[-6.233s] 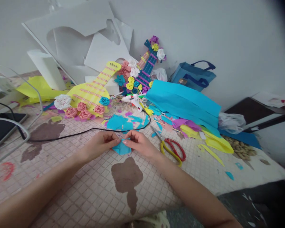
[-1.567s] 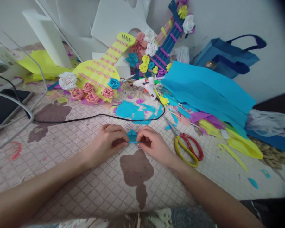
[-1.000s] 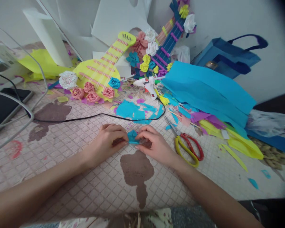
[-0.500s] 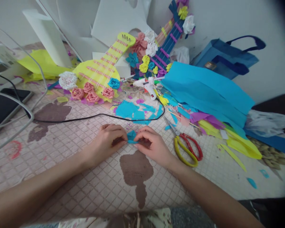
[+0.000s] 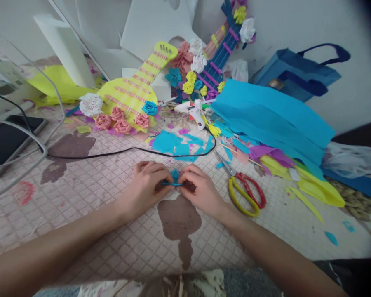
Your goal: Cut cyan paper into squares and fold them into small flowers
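Note:
A small piece of blue crepe paper [image 5: 174,176] is pinched between my two hands, just above the table's middle. My left hand [image 5: 150,183] grips its left end between thumb and fingers. On the other end, my right hand [image 5: 200,187] has thumb and fingertips closed; part of the paper is hidden behind the fingers. Scissors [image 5: 243,187] with one yellow and one red handle lie to the right of my right hand, blades toward the back. Beyond my hands lie loose blue paper pieces [image 5: 167,142].
A white glue gun [image 5: 193,110] trails a black cable [image 5: 117,153] across the table. Behind stand a yellow paper guitar [image 5: 126,97] with paper roses and a blue guitar [image 5: 218,62]. Large blue sheets [image 5: 266,111] lie right; a phone [image 5: 12,140] lies left.
The fingers have shifted along the blue paper, which now looks narrower and more folded at its lower edge. The whole view has moved slightly.

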Demonstrator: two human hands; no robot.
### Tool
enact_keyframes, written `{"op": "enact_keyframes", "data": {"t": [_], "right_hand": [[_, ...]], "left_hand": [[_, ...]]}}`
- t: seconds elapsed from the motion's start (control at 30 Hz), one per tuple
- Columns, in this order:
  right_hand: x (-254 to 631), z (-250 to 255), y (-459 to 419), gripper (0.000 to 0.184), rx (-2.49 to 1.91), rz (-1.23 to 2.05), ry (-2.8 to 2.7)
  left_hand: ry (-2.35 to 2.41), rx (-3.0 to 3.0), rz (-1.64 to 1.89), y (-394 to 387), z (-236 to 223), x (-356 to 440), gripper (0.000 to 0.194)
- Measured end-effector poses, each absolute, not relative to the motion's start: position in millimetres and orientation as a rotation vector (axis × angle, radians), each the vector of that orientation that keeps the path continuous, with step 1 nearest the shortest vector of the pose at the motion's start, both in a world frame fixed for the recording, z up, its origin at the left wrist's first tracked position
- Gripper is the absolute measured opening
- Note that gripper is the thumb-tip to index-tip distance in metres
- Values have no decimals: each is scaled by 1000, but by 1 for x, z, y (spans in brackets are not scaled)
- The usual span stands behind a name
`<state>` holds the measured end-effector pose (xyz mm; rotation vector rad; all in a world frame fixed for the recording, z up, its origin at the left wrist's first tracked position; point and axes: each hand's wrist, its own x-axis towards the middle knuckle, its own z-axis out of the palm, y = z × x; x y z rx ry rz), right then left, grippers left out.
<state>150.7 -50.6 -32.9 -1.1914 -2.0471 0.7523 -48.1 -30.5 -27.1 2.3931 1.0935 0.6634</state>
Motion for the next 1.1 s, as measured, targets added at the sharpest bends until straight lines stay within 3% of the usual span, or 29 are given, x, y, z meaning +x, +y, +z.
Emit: {"op": "enact_keyframes", "data": {"t": [0.43, 0.7, 0.9, 1.1], "right_hand": [[149, -31, -51, 17, -1210, 741, -2052], [149, -31, -51, 20, -1185, 729, -2087], [153, -31, -50, 19, -1155, 721, -2125], [156, -31, -49, 17, -1164, 747, -2123]], "left_hand": [[1058, 2431, 712, -34, -27, -40, 6], [871, 2501, 808, -36, -23, -39, 16], [837, 2508, 635, -27, -25, -55, 25], [883, 2482, 605, -18, -30, -69, 12]]}}
